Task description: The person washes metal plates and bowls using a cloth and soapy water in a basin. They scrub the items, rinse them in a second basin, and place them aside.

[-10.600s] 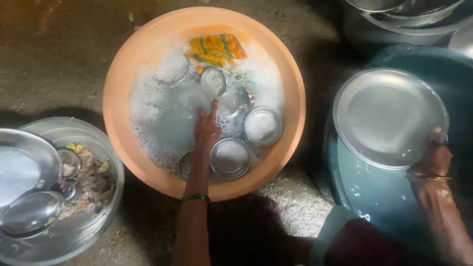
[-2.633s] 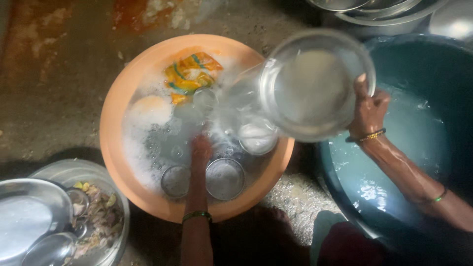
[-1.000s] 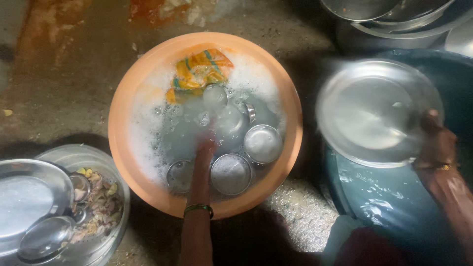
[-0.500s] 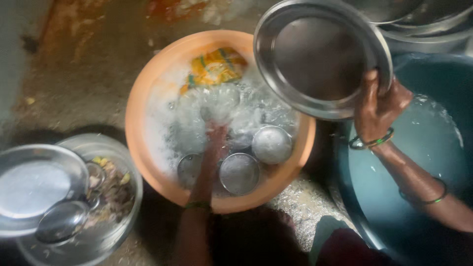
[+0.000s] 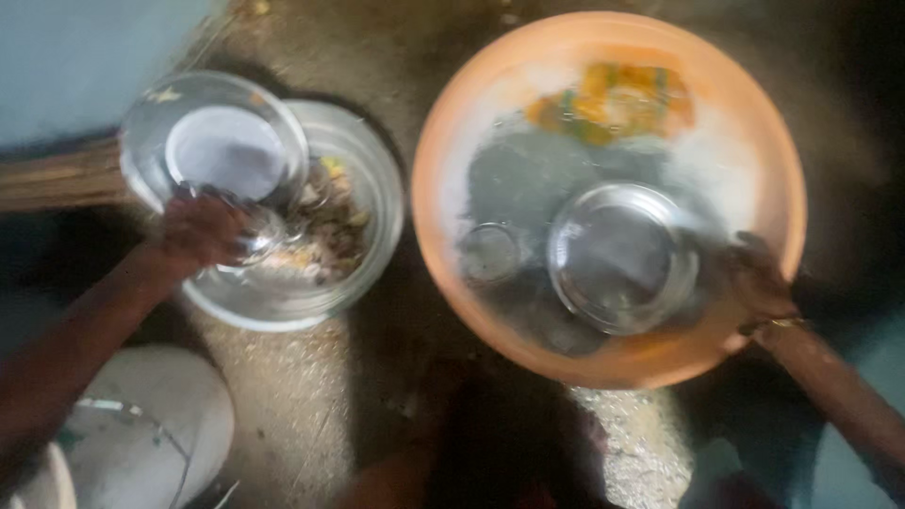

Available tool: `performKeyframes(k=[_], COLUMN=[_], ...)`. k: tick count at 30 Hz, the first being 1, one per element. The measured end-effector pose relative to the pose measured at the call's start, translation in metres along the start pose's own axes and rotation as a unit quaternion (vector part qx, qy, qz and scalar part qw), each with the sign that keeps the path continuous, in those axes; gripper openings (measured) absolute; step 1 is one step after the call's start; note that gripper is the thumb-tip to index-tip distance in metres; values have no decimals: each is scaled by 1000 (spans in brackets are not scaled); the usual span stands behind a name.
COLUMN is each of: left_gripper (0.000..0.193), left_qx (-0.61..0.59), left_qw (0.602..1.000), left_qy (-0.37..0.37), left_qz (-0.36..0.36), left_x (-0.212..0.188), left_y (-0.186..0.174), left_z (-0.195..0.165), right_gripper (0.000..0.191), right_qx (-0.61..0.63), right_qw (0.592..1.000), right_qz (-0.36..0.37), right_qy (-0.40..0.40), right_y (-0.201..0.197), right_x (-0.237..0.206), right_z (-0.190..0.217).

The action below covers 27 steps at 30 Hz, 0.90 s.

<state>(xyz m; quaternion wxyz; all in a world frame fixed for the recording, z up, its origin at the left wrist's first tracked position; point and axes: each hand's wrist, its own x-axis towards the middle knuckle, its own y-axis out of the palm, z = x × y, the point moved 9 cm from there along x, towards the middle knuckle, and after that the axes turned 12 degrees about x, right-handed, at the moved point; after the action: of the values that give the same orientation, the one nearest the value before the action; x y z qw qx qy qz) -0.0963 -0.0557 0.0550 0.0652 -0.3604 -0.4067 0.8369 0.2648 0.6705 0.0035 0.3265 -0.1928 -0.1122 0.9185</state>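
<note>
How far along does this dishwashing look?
Roughly midway, I'd guess. The right hand holds a steel plate in the soapy orange tub, beside a small bowl. The left hand grips a plate at the steel basin, where food scraps remain unwashed.

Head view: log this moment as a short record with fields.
left hand: on the rim of a steel plate, grip unclear in the blur
steel plate: tilted over a steel bowl of food scraps
right hand: at a steel dish, grip unclear
steel dish: in the orange tub of soapy water
</note>
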Motion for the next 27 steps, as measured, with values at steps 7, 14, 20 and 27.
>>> performKeyframes(k=[7, 14, 20, 27], left_gripper=[38, 21, 17, 44], left_qx=[-132, -210, -687, -815], left_qw=[944, 895, 602, 534], left_qy=[-294, -336, -252, -69], left_qz=[-65, -204, -320, -216], left_x=[-12, -21, -13, 58], left_y=[81, 61, 49, -3], left_z=[46, 40, 19, -57], right_gripper=[47, 30, 15, 15], right_qx=[-125, 230, 324, 283], right_qw=[917, 923, 891, 814], right_qz=[310, 278, 222, 506], right_qy=[-217, 135, 228, 38], right_y=[181, 389, 391, 498], right_x=[-12, -2, 20, -81], right_z=[154, 162, 134, 266])
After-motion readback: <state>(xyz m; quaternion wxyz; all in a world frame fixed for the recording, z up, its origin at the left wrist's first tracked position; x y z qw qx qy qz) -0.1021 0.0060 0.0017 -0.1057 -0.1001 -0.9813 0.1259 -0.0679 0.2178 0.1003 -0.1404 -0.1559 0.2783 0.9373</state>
